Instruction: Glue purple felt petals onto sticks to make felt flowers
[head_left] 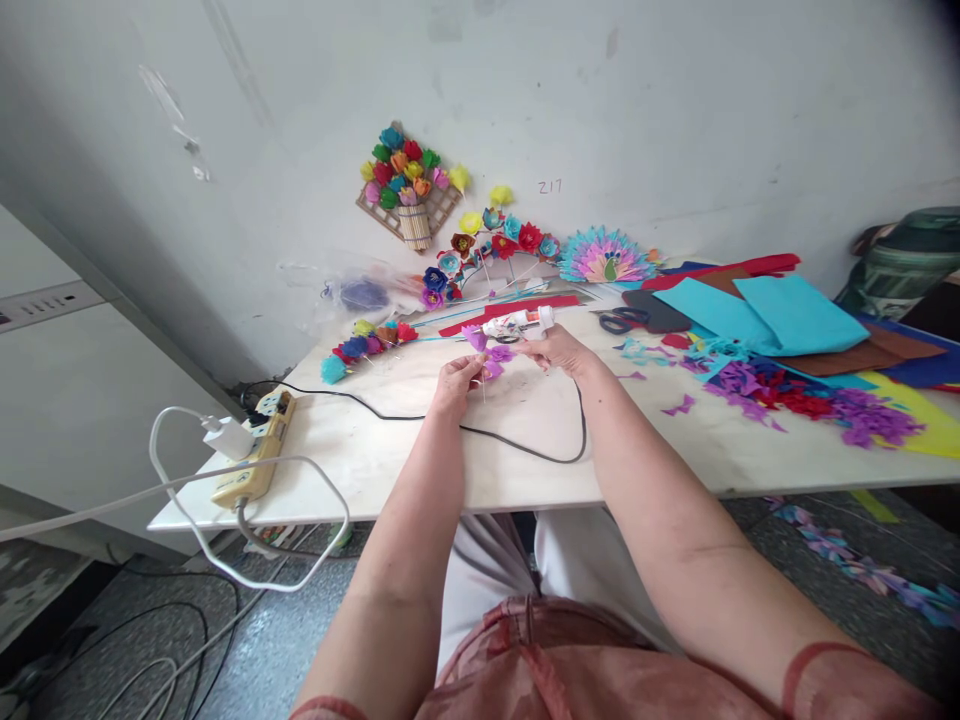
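Note:
My left hand (459, 386) is closed, its fingertips pinching a purple paper flower (493, 369) with a thin pale stem pointing down. More purple petals (500, 353) lie close to those fingers. Just to the right, my right hand (559, 350) is curled at the back end of a white and orange glue gun (517, 322), whose nozzle points left; the grip itself is mostly hidden by the hand. Another purple paper petal (474, 338) shows by the nozzle. A black cord (517, 445) loops from beneath my right wrist across the table.
At left a yellow power strip (259, 455) carries a white charger (229, 437). Finished paper flowers (367, 345) lie behind it. Scissors (624, 319), turquoise sheets (799, 312) and purple and red scraps (810, 395) cover the right side. A flower basket (414, 227) leans on the wall.

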